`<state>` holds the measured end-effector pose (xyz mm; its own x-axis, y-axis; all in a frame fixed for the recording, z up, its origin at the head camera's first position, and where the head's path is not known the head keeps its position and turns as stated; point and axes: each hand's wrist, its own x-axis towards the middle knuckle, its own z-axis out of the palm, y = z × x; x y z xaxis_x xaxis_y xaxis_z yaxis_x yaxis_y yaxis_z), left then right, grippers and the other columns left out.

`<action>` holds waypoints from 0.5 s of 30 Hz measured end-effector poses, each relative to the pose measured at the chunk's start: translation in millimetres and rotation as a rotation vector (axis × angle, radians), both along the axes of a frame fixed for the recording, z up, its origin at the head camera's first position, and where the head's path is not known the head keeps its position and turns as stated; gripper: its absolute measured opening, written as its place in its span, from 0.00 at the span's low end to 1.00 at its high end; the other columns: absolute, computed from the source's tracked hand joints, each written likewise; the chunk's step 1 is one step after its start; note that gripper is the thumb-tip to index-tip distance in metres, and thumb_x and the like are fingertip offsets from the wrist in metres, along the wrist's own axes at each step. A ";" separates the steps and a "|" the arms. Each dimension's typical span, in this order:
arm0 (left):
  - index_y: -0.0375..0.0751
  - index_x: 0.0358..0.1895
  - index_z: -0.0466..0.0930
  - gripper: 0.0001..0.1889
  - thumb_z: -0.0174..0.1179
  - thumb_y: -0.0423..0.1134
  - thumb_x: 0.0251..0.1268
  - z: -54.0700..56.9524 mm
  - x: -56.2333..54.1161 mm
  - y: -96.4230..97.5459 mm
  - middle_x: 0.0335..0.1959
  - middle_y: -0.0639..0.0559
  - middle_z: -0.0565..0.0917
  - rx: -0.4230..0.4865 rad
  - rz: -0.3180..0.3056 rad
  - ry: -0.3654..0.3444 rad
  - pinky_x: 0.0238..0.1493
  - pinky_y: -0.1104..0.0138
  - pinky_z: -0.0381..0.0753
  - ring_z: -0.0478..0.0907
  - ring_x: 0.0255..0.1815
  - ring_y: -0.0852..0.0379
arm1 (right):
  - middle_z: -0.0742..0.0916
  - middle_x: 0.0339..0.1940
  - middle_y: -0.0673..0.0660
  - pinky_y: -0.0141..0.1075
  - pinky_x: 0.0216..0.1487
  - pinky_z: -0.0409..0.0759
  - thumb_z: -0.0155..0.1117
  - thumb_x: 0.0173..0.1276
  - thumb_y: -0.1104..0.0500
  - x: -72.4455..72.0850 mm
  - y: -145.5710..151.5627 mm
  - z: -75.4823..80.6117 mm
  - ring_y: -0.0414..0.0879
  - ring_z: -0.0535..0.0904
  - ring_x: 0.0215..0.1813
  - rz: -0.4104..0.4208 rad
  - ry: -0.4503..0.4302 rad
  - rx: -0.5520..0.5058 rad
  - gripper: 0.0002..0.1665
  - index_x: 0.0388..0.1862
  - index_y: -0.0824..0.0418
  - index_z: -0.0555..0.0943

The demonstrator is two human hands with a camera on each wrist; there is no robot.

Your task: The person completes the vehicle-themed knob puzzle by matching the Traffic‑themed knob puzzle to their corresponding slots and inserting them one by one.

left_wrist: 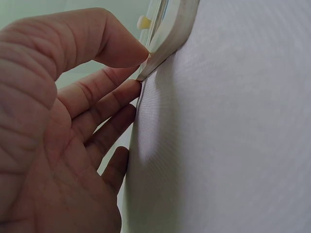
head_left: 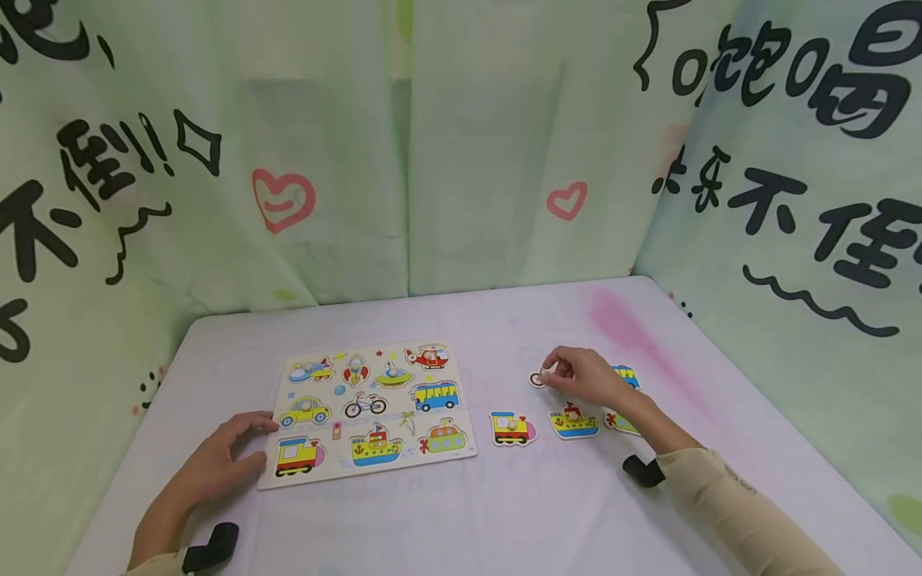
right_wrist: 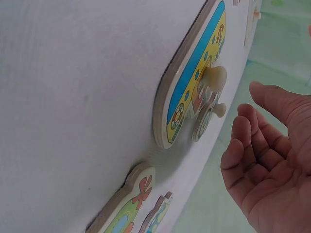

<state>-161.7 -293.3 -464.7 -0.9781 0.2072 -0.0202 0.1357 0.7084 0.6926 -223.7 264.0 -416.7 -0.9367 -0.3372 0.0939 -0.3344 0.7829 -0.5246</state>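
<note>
My left hand (head_left: pixel 216 464) rests at the left edge of a white wooden peg-puzzle board (head_left: pixel 336 466), its thumb and fingertips touching that edge. The board bears vehicle pictures. In the head view my right hand (head_left: pixel 585 376) is over the bicycle piece (head_left: pixel 536 378), fingers loosely bent at its right side. The right wrist view has the bicycle piece's knob (right_wrist: pixel 220 110) free, with a gap between it and the hand (right_wrist: pixel 272 155), which holds nothing. Nearer me lie a train piece (head_left: pixel 511 430), a boat piece (head_left: pixel 574 422) and a submarine piece (head_left: pixel 621 424).
A bus piece (head_left: pixel 627 376) lies behind the right forearm, partly hidden. All this is on a white-covered table (head_left: pixel 403 528) with a pink smear at the far right. Pale green curtains (head_left: pixel 475 160) with hearts and black lettering hang behind and along both sides.
</note>
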 end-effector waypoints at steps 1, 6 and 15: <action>0.37 0.57 0.78 0.21 0.65 0.31 0.59 0.2 -0.2 0.0 0.69 0.32 0.72 -0.002 0.000 -0.001 0.71 0.31 0.59 0.60 0.73 0.28 | 0.79 0.26 0.50 0.30 0.28 0.72 0.71 0.67 0.60 -1.3 0.4 -0.3 0.43 0.71 0.28 0.002 -0.006 0.008 0.12 0.45 0.66 0.83; 0.37 0.58 0.78 0.21 0.65 0.32 0.60 0.8 -1.0 -0.2 0.70 0.31 0.71 -0.011 0.002 -0.012 0.70 0.30 0.59 0.60 0.73 0.28 | 0.79 0.25 0.50 0.30 0.29 0.71 0.71 0.67 0.60 -6.9 2.2 -2.3 0.43 0.71 0.28 0.006 -0.041 0.043 0.12 0.45 0.65 0.83; 0.37 0.58 0.78 0.21 0.64 0.31 0.60 1.5 -0.4 -0.2 0.70 0.32 0.71 0.006 -0.003 -0.016 0.71 0.30 0.58 0.60 0.73 0.28 | 0.78 0.26 0.50 0.32 0.31 0.70 0.71 0.68 0.59 -15.2 3.4 -5.2 0.43 0.70 0.28 0.012 -0.075 0.090 0.11 0.44 0.64 0.83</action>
